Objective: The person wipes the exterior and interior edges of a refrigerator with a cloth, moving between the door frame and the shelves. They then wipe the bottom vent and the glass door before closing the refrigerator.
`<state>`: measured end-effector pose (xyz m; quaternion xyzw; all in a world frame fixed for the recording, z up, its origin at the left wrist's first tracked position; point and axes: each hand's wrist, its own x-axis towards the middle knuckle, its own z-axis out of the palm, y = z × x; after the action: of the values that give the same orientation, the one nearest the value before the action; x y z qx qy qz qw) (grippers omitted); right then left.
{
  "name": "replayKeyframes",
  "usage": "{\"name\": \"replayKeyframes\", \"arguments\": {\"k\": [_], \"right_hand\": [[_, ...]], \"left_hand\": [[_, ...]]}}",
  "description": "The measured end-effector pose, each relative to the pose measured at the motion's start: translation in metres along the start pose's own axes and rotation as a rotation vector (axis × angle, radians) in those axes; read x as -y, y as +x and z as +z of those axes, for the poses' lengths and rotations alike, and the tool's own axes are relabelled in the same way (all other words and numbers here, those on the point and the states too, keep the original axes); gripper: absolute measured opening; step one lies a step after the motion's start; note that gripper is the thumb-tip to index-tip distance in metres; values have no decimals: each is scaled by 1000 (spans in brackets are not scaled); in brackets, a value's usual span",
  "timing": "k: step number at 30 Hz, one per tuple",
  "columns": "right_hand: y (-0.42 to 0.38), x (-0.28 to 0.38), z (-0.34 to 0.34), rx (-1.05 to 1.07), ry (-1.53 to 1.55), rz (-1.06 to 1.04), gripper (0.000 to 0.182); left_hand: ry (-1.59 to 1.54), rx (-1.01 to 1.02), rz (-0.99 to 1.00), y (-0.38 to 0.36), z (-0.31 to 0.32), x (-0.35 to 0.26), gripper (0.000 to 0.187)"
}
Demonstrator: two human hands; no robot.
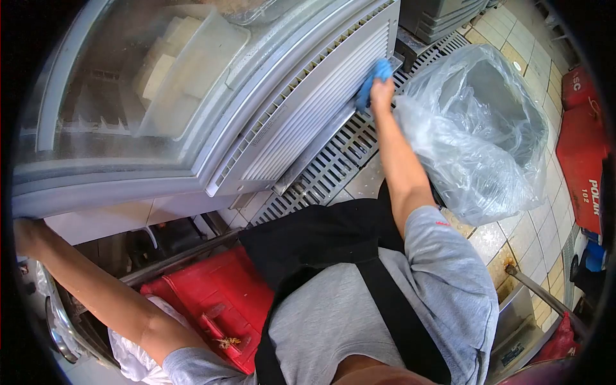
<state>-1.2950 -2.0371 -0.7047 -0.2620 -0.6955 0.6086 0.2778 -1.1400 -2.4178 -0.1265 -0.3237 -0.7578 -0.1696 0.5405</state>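
Observation:
My right hand (383, 94) is closed around a blue cloth (370, 85), which is pressed against the lower right end of a white slatted vent panel (321, 96). The panel forms the base of a display freezer (212, 168) with a curved glass front. My left hand (29, 239) reaches to the freezer's lower left corner, at the dark edge of the view; its fingers are hidden in shadow. Behind the glass (90, 83) sits a translucent plastic tub (192, 83) with pale blocks in it.
A large clear plastic bag (475, 141) stands on the tiled floor right of my right arm. A slotted drain grate (340, 151) runs below the panel. Red cool boxes (579, 173) line the right side. A red lid (212, 295) lies beside my left arm.

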Motion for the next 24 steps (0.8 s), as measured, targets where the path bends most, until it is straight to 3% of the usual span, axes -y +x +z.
{"name": "replayKeyframes", "arguments": {"k": [3,6,7,11,13,15,17,19,20,22,24], "right_hand": [[39,22,5,-6,-110,101,29],[36,8,6,110,-587,-124,29],[27,10,5,161,-553,-100,30],[-51,5,2,221,-482,-327,28],[-114,20,-2,293,-374,-481,25],[-176,33,-3,409,-336,-460,28],[-230,44,-9,585,-342,-422,35],[-278,44,-8,728,-309,-414,36],[-300,36,-2,739,-340,-503,39],[-344,54,0,1002,-326,-444,37],[-331,52,2,1025,-280,-449,35]], "left_hand": [[-11,7,16,-1,0,2,39],[-45,26,-20,-2,-2,3,38],[-41,16,-32,-2,1,-1,38],[-77,49,44,1,0,3,34],[102,-279,-69,27,-32,75,35],[449,-327,146,21,-55,98,38],[865,-82,704,9,-43,64,44],[838,-65,697,-3,-29,39,51],[756,-64,587,-7,-21,28,51],[647,-59,416,-11,-18,18,52],[595,-53,332,-13,-18,15,53]]}}
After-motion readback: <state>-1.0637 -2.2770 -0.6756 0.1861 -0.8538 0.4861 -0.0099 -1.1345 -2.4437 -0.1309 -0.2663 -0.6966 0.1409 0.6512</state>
